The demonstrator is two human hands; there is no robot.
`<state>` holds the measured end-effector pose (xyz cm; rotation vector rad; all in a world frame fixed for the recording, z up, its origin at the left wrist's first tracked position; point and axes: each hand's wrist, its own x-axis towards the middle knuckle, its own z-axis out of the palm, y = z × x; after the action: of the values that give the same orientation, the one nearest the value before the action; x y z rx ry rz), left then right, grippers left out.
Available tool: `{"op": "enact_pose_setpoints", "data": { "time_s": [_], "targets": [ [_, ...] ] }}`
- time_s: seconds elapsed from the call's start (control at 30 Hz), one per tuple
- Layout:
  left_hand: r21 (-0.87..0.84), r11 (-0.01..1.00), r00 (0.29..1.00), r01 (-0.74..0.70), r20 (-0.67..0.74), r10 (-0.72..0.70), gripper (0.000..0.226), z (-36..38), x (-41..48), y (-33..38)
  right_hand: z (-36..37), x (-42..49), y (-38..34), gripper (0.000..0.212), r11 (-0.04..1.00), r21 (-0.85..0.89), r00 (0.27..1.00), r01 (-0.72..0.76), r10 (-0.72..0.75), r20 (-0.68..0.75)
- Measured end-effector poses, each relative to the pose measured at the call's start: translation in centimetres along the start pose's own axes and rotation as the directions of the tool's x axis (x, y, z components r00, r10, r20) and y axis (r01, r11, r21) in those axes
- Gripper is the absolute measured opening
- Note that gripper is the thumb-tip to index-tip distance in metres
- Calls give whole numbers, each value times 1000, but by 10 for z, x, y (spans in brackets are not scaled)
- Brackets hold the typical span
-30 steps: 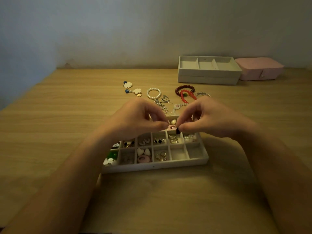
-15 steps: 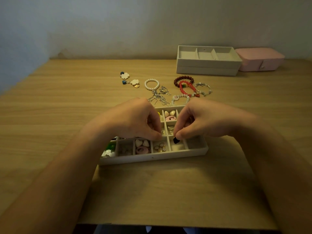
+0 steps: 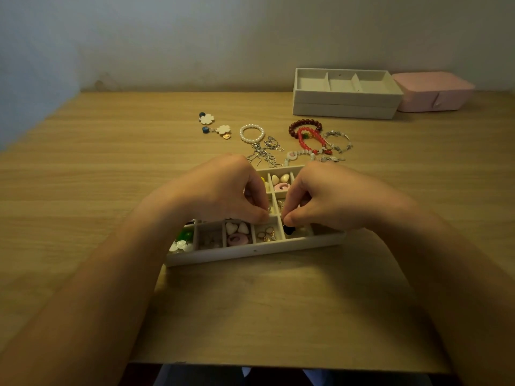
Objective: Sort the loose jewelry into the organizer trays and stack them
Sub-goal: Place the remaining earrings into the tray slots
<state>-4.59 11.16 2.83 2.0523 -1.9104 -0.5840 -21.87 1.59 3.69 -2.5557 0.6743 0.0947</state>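
A white organizer tray (image 3: 250,250) with several small compartments lies in front of me, holding heart pieces, pink rings, gold earrings and green beads. My right hand (image 3: 331,201) pinches a small black piece (image 3: 289,229) low inside a front-row compartment. My left hand (image 3: 220,190) hovers over the tray's middle with its fingers curled. Its thumb and fingertip meet at a divider, and I cannot see whether anything is between them. Loose jewelry lies beyond the tray: flower earrings (image 3: 216,125), a pearl bracelet (image 3: 252,133), tangled silver chains (image 3: 266,153), a dark red bracelet (image 3: 305,126) and a red bracelet (image 3: 310,140).
Two stacked white trays (image 3: 345,103) stand at the back right, the top one with three bare compartments. A pink box (image 3: 433,91) sits beside them against the wall. A silver bracelet (image 3: 338,140) lies right of the red one. The table's front edge (image 3: 278,364) is close to me.
Both hands came down and toward me from the tray's back rows to its front row. The right hand lowered the black piece into a front compartment. The two hands' fingertips, together before, moved apart.
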Motion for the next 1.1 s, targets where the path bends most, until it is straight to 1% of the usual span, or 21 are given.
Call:
{"op": "enact_pose_setpoints", "data": {
  "time_s": [0.2, 0.3, 0.4, 0.63, 0.8, 1.0, 1.1],
  "targets": [
    [8, 1000, 1000, 0, 7, 0, 2, -1, -1, 0, 1, -3, -7, 5, 997, -77, 1000, -11, 13, 27],
    [-4, 1000, 1000, 12, 9, -11, 2, -1, 0, -1, 1, -5, -8, 5, 992, -121, 1000, -25, 23, -16],
    [-7, 1000, 1000, 16, 13, -16, 4, -1, -1, -1, -1, -6, -7, 4, 988, -149, 999, -43, 39, -26],
    [-25, 1000, 1000, 14, 17, -14, 3, -1, 0, -2, 0, -10, -8, 6, 947, -315, 997, -65, 50, -56],
    [-17, 1000, 1000, 13, 17, -13, 3, -1, 0, -1, -1, -8, -7, 6, 977, -209, 1000, -29, 28, -9],
    [-7, 1000, 1000, 4, 23, -4, 5, -1, 1, -2, 1, -4, -5, 5, 988, -156, 1000, -13, 11, -9],
    [-34, 999, 999, -7, 44, 9, 4, -4, -1, -3, -4, -6, -2, 8, 991, -137, 1000, 4, -5, -9]
  ]
}}
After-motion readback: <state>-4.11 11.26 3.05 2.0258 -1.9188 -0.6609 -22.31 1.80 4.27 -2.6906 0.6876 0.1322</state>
